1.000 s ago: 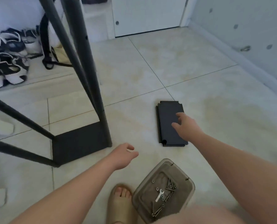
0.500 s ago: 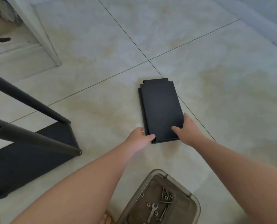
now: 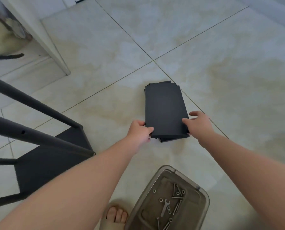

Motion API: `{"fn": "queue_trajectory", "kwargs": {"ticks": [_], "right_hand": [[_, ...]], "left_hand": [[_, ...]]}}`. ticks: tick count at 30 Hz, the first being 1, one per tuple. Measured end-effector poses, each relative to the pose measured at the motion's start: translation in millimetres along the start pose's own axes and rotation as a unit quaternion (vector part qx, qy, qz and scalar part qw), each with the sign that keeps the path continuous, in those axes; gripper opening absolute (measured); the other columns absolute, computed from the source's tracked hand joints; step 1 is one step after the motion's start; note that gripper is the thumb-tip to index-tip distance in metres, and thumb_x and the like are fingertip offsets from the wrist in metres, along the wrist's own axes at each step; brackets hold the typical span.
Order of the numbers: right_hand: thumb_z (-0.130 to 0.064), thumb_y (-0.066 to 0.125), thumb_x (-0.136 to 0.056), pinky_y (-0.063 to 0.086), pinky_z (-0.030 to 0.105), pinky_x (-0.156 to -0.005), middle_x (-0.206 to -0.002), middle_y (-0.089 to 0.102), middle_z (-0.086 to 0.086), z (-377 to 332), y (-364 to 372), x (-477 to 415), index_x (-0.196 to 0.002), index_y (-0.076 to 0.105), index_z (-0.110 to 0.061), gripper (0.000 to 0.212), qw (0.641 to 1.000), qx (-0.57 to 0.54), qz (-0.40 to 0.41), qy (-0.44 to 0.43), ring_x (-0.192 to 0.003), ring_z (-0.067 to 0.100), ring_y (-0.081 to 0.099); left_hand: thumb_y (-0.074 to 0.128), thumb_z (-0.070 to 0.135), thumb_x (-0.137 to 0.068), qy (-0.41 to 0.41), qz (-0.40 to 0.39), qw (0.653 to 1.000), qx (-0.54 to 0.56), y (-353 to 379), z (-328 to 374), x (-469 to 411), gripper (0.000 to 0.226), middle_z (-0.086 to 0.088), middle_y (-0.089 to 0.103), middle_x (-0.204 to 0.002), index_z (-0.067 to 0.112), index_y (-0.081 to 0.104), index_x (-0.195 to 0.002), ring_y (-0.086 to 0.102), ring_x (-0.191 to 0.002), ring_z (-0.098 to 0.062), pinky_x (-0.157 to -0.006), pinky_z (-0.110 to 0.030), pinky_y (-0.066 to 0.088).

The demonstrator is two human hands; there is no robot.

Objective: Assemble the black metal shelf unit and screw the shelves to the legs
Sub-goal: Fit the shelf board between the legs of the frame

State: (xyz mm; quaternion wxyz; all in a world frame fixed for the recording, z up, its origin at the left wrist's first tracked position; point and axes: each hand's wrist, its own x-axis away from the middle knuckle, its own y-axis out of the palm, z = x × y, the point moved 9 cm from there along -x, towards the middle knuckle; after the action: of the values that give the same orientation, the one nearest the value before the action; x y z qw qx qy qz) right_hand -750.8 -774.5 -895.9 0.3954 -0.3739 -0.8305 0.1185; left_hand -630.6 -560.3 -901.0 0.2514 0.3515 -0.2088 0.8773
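Pinching the near corners of the black shelf panel (image 3: 165, 108), the left hand (image 3: 139, 131) has its thumb on top and its fingers curled under the edge. The right hand (image 3: 199, 124) lays its thumb on the upper face and wraps its fingers round the right edge; how far they reach beneath is hidden. The panel lies on top of a small stack of like panels (image 3: 168, 139) on the tiled floor (image 3: 105, 47), and the one below peeps out at the near edge. A hold at both corners probably serves to peel one sheet from the pile and keep it level. To the left, the partly built frame (image 3: 43, 165) lies with its legs (image 3: 38, 103) slanting across the view, so the carry looks short. A clear tray (image 3: 208, 200) of screws (image 3: 174, 190) and a small wrench (image 3: 165, 207) sits just beside the person's foot (image 3: 116, 214), handy for fastening.
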Motion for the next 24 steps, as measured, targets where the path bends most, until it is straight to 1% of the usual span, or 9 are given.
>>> {"fn": "queue_trajectory", "kwargs": {"ticks": [2,4,6,8,10,13,16,21,24], "right_hand": [[-0.021,0.067,-0.092,0.059,0.047,-0.087,-0.109,0.064,0.010,-4,-9,16,-0.139,0.049,-0.014,0.051,0.998,-0.053,-0.001,0.023,-0.096,0.028,0.066],[-0.023,0.069,-0.093,0.060,0.038,-0.070,-0.114,0.059,0.011,-12,-18,39,-0.138,0.048,-0.012,0.051,0.994,-0.102,-0.016,0.039,-0.093,0.026,0.064],[-0.025,0.068,-0.094,0.057,0.031,-0.057,-0.114,0.056,0.011,-23,-28,64,-0.127,0.053,-0.010,0.039,0.990,-0.125,-0.038,0.045,-0.091,0.027,0.063],[-0.027,0.066,-0.096,0.059,0.032,-0.062,-0.107,0.059,0.011,-35,-38,93,-0.116,0.058,-0.007,0.029,0.987,-0.142,-0.063,0.049,-0.086,0.029,0.064],[-0.030,0.063,-0.098,0.060,0.039,-0.074,-0.109,0.064,0.012,-47,-53,123,-0.117,0.060,-0.006,0.031,0.984,-0.148,-0.084,0.045,-0.087,0.030,0.067],[-0.033,0.058,-0.101,0.059,0.038,-0.069,-0.104,0.066,0.010,-71,-82,172,-0.111,0.062,-0.008,0.028,0.983,-0.156,-0.093,0.006,-0.081,0.029,0.069],[-0.029,0.058,-0.101,0.059,0.039,-0.072,-0.101,0.068,0.010,-93,-118,221,-0.101,0.062,-0.009,0.021,0.979,-0.190,-0.067,-0.033,-0.079,0.030,0.069],[-0.027,0.059,-0.101,0.053,0.026,-0.056,-0.094,0.067,0.004,-143,-168,307,-0.091,0.062,-0.012,0.019,0.962,-0.245,-0.039,-0.116,-0.075,0.020,0.069],[-0.032,0.058,-0.102,0.053,0.028,-0.061,-0.098,0.067,0.005,-178,-177,362,-0.095,0.063,-0.013,0.020,0.951,-0.254,-0.053,-0.168,-0.078,0.021,0.069]], "left_hand": [[0.063,0.011,-0.094,-0.004,-0.027,1.000,0.008,-11,14,20,0.013,-0.006,0.069,-0.112,0.013,0.057,-0.106,0.070,-0.096,-0.022,-0.078,-0.031,0.056],[0.065,0.013,-0.094,-0.014,-0.045,0.999,0.009,-24,26,46,0.029,-0.007,0.068,-0.119,0.008,0.057,-0.121,0.070,-0.102,-0.020,-0.072,-0.027,0.054],[0.066,0.012,-0.094,-0.014,-0.056,0.998,0.003,-37,40,77,0.031,-0.008,0.068,-0.118,0.007,0.055,-0.122,0.070,-0.098,-0.019,-0.068,-0.026,0.054],[0.065,0.009,-0.094,0.005,-0.067,0.998,-0.019,-48,56,113,0.016,-0.005,0.069,-0.106,0.011,0.057,-0.108,0.070,-0.085,-0.016,-0.067,-0.026,0.055],[0.064,0.007,-0.094,0.034,-0.072,0.996,-0.043,-57,73,151,0.012,-0.003,0.070,-0.099,0.014,0.056,-0.100,0.070,-0.080,-0.015,-0.070,-0.028,0.055],[0.064,0.006,-0.093,0.086,-0.072,0.992,-0.064,-64,97,209,0.022,-0.006,0.071,-0.103,0.013,0.052,-0.110,0.071,-0.083,-0.018,-0.074,-0.029,0.056],[0.063,0.005,-0.092,0.134,-0.067,0.987,-0.058,-73,119,272,0.031,-0.011,0.070,-0.108,0.012,0.048,-0.119,0.071,-0.088,-0.022,-0.075,-0.029,0.058],[0.063,0.003,-0.090,0.238,-0.024,0.970,-0.051,-111,154,379,0.032,-0.015,0.070,-0.108,0.015,0.052,-0.117,0.071,-0.092,-0.023,-0.072,-0.025,0.060],[0.061,0.000,-0.090,0.303,0.022,0.952,-0.043,-152,175,441,0.035,-0.010,0.071,-0.109,0.017,0.057,-0.121,0.070,-0.100,-0.024,-0.081,-0.030,0.059]]}}
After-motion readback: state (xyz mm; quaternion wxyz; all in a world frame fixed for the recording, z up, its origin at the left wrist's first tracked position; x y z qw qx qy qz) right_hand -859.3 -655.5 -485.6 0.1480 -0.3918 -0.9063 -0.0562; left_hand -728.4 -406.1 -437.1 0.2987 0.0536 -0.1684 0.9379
